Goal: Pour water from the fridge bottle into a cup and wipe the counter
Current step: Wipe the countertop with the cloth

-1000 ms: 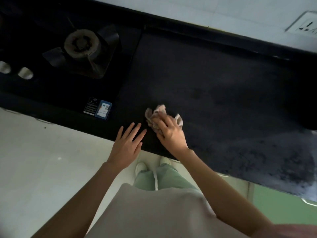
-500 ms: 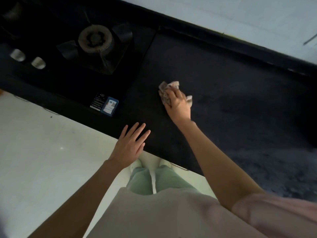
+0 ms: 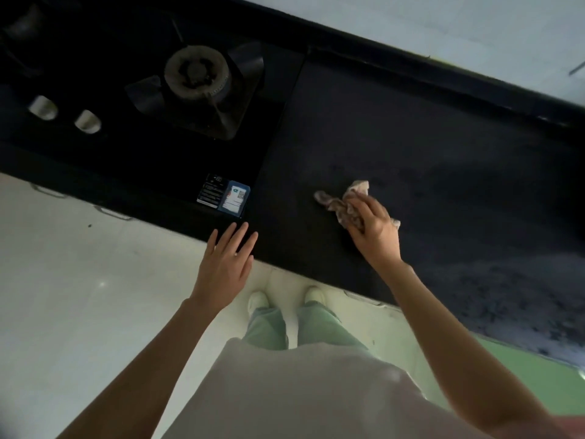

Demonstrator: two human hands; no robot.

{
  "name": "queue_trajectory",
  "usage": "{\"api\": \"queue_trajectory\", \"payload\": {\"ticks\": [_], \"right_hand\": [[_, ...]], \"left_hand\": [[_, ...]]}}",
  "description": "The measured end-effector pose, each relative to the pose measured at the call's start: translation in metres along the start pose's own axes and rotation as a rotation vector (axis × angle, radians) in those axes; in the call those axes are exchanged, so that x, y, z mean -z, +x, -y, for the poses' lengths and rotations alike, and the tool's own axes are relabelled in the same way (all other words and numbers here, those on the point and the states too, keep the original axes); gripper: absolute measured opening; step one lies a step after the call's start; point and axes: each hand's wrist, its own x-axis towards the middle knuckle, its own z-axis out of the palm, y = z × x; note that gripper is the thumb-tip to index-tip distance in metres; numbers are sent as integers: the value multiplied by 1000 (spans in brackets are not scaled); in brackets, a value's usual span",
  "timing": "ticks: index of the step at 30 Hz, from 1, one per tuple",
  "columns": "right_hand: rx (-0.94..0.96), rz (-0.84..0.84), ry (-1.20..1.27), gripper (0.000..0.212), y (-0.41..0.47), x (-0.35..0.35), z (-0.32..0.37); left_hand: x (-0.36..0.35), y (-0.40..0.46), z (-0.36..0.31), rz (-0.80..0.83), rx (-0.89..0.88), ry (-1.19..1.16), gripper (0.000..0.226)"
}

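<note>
sweeping back toward the counter (image 3: 443,147) edge, right hand (image 3: 375,231) clutches the rag (image 3: 343,205); left hand (image 3: 226,267) hovers flat, empty; wiping looks underway.

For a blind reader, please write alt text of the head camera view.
A person's right hand presses a crumpled cloth on a dark counter. The left hand rests open at the counter edge, beside a gas stove.

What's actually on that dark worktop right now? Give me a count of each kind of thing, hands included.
Hands: 2, the left hand open at the counter edge, the right hand gripping the cloth
Cloth: 1
Gas burner: 1
Stove knobs: 2
Stickers: 2
Total: 8
</note>
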Motion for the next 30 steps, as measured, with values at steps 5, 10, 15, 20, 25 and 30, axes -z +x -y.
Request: {"api": "queue_trajectory", "payload": {"ticks": [5,10,15,20,25,30], "right_hand": [[31,-21,-29,44,17,-43,66],[187,34,23,40,-40,-70,111],[169,13,-35,42,-57,-40,75],[-140,-22,-91,43,21,-34,56],[107,11,-68,41,32,-62,110],[304,125,17,42,-45,-62,104]], "left_hand": [[0,-7,24,-7,-82,4,48],[-1,-8,30,-2,-123,2,48],[-2,-9,30,15,-131,-21,49],[-1,-9,30,30,-132,-16,50],[0,-9,28,32,-112,-19,48],[-1,-9,25,14,-90,-8,45]]}}
